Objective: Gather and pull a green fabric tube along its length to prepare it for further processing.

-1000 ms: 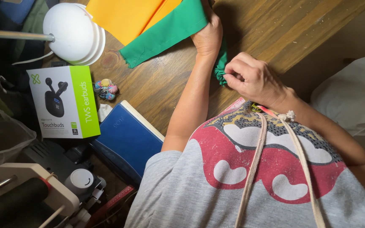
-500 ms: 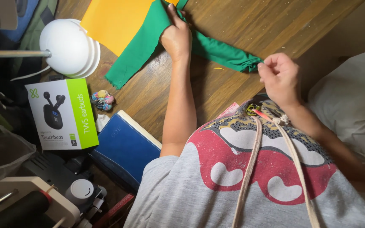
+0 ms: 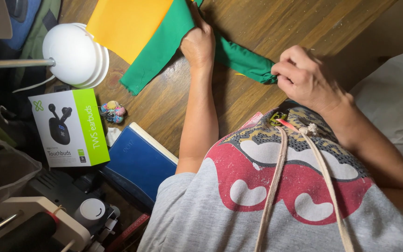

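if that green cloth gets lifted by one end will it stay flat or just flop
The green cloth would probably flop: it already bunches into a narrow roll where the right hand pinches its end. It looks thin and light, lying creased on the wooden table. It likely slides easily on that smooth wood, which may be why the left hand presses it down.
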